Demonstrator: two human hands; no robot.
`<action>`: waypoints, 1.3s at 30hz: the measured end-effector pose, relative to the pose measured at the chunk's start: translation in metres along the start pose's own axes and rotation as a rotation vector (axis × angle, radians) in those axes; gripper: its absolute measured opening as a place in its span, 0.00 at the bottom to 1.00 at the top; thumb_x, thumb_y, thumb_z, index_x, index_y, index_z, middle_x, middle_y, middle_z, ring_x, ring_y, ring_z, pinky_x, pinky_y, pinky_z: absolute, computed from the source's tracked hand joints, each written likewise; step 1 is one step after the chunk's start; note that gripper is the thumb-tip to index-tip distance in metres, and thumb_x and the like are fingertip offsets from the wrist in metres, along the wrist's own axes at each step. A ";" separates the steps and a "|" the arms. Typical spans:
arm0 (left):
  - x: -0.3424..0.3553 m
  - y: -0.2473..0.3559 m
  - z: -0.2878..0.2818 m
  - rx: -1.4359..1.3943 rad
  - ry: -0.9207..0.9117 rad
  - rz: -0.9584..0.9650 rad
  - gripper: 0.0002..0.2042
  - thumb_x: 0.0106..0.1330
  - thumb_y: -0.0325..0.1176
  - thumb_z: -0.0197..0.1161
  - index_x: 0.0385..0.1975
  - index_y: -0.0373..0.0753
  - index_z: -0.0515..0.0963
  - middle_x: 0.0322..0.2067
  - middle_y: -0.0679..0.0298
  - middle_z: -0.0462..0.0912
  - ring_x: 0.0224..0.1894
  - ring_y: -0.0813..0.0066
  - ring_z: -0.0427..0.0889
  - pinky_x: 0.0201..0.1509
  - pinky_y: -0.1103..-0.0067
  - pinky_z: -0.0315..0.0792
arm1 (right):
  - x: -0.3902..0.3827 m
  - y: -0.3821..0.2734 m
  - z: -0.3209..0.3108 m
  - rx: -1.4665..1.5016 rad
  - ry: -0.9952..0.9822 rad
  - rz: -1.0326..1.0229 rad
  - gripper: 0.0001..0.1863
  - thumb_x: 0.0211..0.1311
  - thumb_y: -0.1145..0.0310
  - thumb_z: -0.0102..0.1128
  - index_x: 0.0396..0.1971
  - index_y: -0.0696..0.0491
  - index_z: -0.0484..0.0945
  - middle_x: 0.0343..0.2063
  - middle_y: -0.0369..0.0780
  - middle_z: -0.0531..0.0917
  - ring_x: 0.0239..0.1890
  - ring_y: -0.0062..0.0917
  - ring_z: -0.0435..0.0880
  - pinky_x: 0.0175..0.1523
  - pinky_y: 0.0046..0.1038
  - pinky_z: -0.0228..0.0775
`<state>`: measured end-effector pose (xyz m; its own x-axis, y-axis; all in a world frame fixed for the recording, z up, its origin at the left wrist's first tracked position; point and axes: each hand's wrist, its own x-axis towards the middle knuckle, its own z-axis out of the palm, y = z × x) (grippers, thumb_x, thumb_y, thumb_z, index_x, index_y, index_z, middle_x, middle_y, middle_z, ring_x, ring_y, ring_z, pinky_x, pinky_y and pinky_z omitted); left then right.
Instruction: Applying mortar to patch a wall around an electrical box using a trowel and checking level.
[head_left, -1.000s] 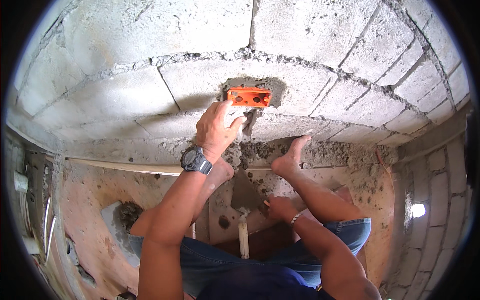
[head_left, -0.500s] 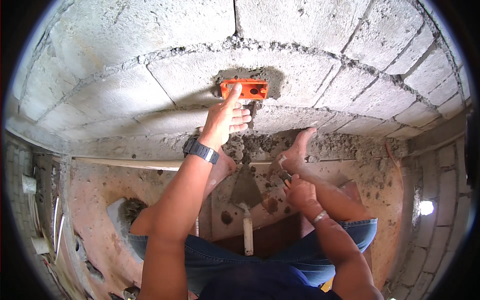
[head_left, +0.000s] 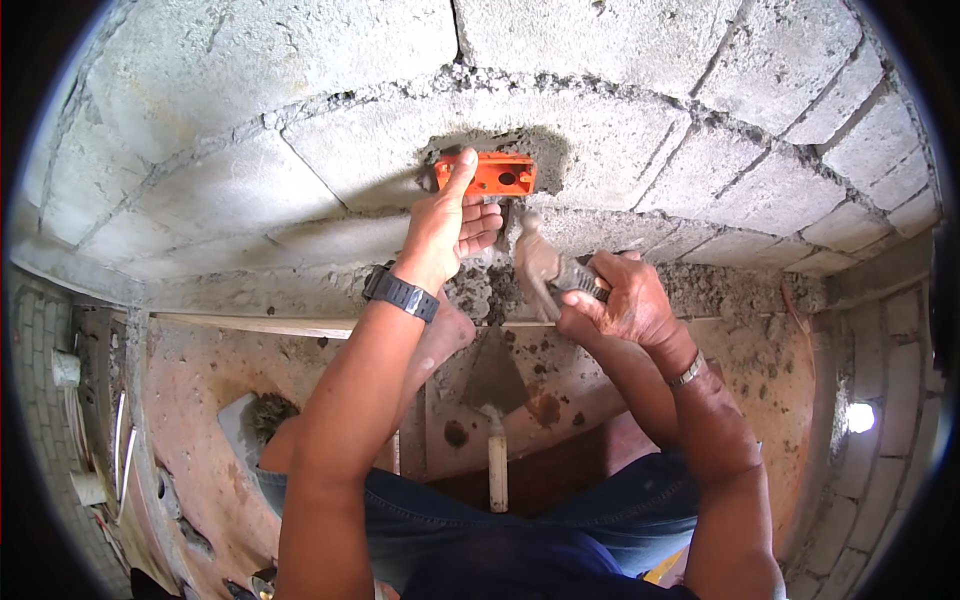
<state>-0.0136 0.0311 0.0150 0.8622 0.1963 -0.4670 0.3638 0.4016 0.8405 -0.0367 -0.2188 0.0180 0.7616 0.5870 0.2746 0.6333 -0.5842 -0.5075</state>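
An orange rectangular electrical box (head_left: pixel 515 175) sits in a mortared recess in the block wall (head_left: pixel 350 150). My left hand (head_left: pixel 445 225) is at its left end: the thumb lies across the box's front, and the other fingers, loosely bent and apart, stay below it without wrapping round it. In my right hand (head_left: pixel 635 300) is a hammer (head_left: pixel 540 265), gripped by its ribbed handle. Motion smears the hammer head, which is just below the box's right end. Whether it touches the wall, I cannot tell.
A trowel (head_left: pixel 495 385) with a pale handle lies on the floor between my legs. Mortar crumbs (head_left: pixel 480 290) cover the wall's foot. At left, a grey board (head_left: pixel 237 425) carries a heap of mortar (head_left: pixel 270 415). Another block wall (head_left: pixel 885 420) stands at right.
My right hand has risen from beside my right leg toward the wall, bringing the hammer up under the box. My left hand remains at the box, its thumb slightly farther left.
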 end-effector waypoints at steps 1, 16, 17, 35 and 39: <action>0.001 0.000 0.000 0.005 0.032 -0.007 0.32 0.49 0.65 0.65 0.31 0.35 0.73 0.23 0.62 0.80 0.22 0.77 0.81 0.27 0.78 0.80 | 0.007 0.003 0.001 -0.087 0.012 -0.127 0.24 0.52 0.49 0.65 0.21 0.57 0.70 0.13 0.44 0.74 0.20 0.42 0.78 0.27 0.37 0.69; 0.007 -0.004 0.000 0.129 0.091 0.052 0.34 0.50 0.69 0.60 0.38 0.38 0.73 0.20 0.68 0.73 0.17 0.83 0.69 0.22 0.85 0.61 | 0.036 0.012 0.020 -0.138 -0.034 -0.322 0.26 0.49 0.43 0.64 0.20 0.53 0.71 0.12 0.39 0.72 0.18 0.38 0.76 0.25 0.35 0.68; 0.007 -0.003 -0.001 0.211 0.106 0.001 0.36 0.50 0.71 0.58 0.38 0.38 0.74 0.21 0.68 0.74 0.18 0.83 0.70 0.24 0.85 0.60 | 0.035 0.014 0.018 -0.134 -0.035 -0.343 0.26 0.49 0.43 0.64 0.19 0.52 0.71 0.11 0.39 0.72 0.18 0.38 0.76 0.25 0.35 0.68; 0.006 -0.010 0.013 0.087 0.068 0.100 0.29 0.55 0.68 0.55 0.41 0.48 0.75 0.27 0.71 0.81 0.28 0.86 0.76 0.31 0.84 0.59 | 0.045 0.037 0.022 -0.240 0.015 -0.276 0.25 0.50 0.43 0.63 0.20 0.53 0.71 0.15 0.40 0.76 0.20 0.38 0.79 0.24 0.35 0.69; 0.009 -0.014 0.015 0.066 0.095 0.232 0.29 0.55 0.68 0.56 0.42 0.47 0.75 0.25 0.70 0.82 0.26 0.84 0.77 0.33 0.81 0.61 | 0.043 0.038 0.023 -0.217 0.035 -0.157 0.25 0.50 0.44 0.64 0.19 0.53 0.70 0.15 0.40 0.75 0.20 0.38 0.78 0.26 0.35 0.70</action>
<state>-0.0058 0.0140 0.0029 0.8896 0.3606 -0.2803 0.1845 0.2777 0.9428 0.0168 -0.2021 -0.0082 0.6536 0.6625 0.3660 0.7559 -0.5963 -0.2704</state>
